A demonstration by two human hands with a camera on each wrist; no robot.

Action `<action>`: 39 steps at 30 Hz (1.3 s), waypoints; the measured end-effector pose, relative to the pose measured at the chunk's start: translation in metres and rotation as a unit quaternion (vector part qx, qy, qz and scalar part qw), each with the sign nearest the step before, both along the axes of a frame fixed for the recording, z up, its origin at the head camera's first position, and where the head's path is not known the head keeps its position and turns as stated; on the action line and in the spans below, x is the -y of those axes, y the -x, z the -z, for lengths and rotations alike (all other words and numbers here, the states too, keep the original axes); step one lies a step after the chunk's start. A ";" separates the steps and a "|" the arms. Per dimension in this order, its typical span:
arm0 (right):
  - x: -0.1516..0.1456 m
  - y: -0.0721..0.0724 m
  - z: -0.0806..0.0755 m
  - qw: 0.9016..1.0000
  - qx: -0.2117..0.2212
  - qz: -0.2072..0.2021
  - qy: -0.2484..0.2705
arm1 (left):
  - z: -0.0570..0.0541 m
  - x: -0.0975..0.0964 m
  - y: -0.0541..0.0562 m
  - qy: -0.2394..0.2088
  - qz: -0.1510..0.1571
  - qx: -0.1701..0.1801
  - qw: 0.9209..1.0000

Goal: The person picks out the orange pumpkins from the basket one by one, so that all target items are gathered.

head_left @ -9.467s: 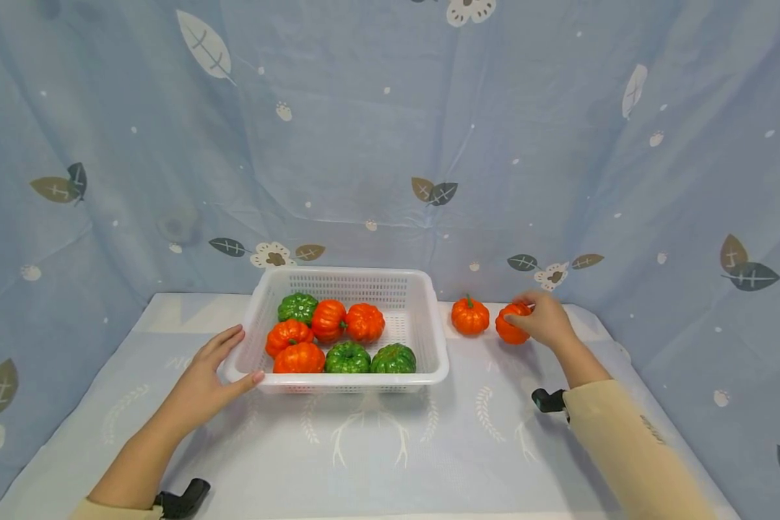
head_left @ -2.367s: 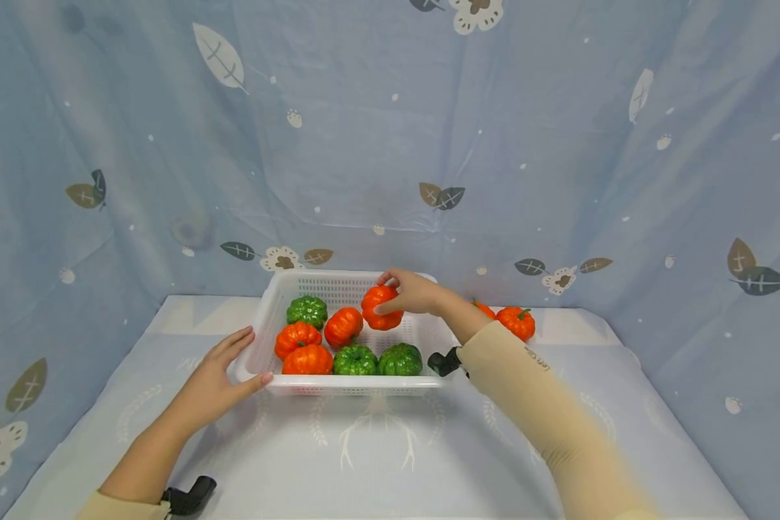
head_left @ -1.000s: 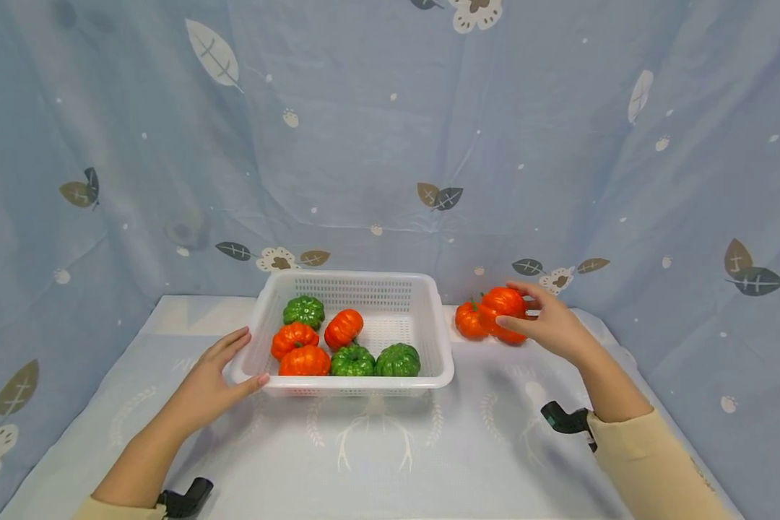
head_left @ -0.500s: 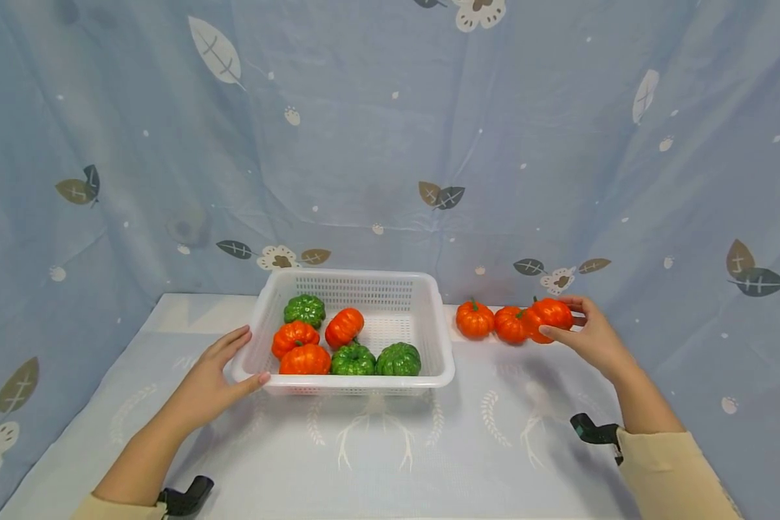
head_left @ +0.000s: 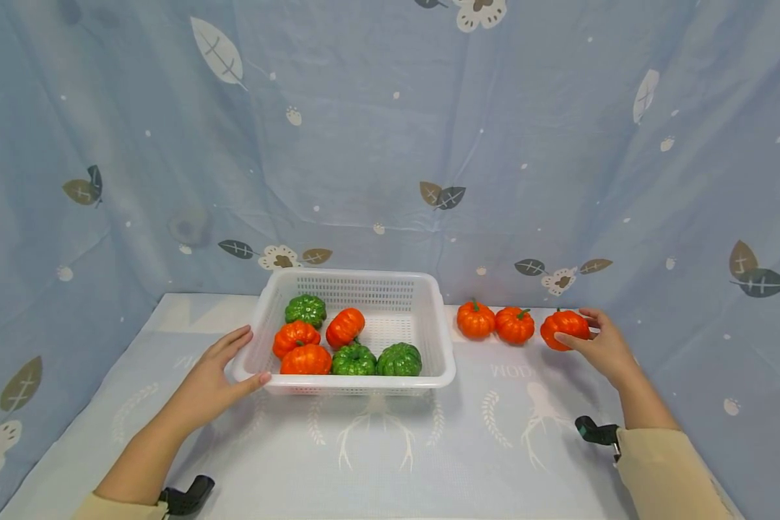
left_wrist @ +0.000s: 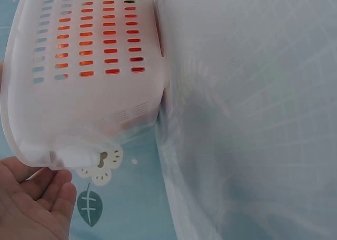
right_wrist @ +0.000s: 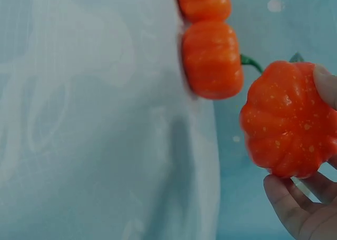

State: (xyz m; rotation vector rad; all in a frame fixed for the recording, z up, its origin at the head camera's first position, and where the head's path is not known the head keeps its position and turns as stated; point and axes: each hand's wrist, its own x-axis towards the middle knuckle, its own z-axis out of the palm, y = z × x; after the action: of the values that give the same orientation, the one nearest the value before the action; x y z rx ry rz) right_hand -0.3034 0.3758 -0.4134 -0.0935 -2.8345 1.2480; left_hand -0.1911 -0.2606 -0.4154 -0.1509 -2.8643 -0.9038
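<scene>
In the head view my right hand (head_left: 606, 348) holds an orange-red mini pumpkin (head_left: 563, 330) between thumb and fingers at the table's back right. The right wrist view shows this pumpkin (right_wrist: 288, 119) with the thumb on one side and fingertips on the other. Two more orange pumpkins, one (head_left: 515, 326) nearer the hand and one (head_left: 475, 320) nearer the basket, sit to its left. My left hand (head_left: 211, 383) rests at the near left corner of a white plastic basket (head_left: 357, 381), fingers extended along its side and thumb on the front rim.
Inside the basket lie three orange pumpkins, one (head_left: 344, 328) near the middle, and three green ones, one (head_left: 305, 310) at the back left. Patterned blue cloth (head_left: 364, 144) hangs behind and beside the table (head_left: 377, 462), which has a pale cover.
An orange pumpkin has left the basket in my right hand, passed over the two on the table and come down to their right. My left hand stays at the basket.
</scene>
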 end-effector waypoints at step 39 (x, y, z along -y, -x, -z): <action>-0.014 0.022 0.034 0.995 0.064 0.074 0.023 | 0.002 0.001 -0.001 -0.002 0.000 -0.005 1.000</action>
State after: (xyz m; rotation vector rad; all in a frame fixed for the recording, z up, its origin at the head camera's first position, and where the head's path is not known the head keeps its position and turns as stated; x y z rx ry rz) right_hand -0.3256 0.3897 -0.4472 -0.3917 -2.8410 1.3216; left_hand -0.1904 -0.2612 -0.4170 -0.1539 -2.8532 -0.9048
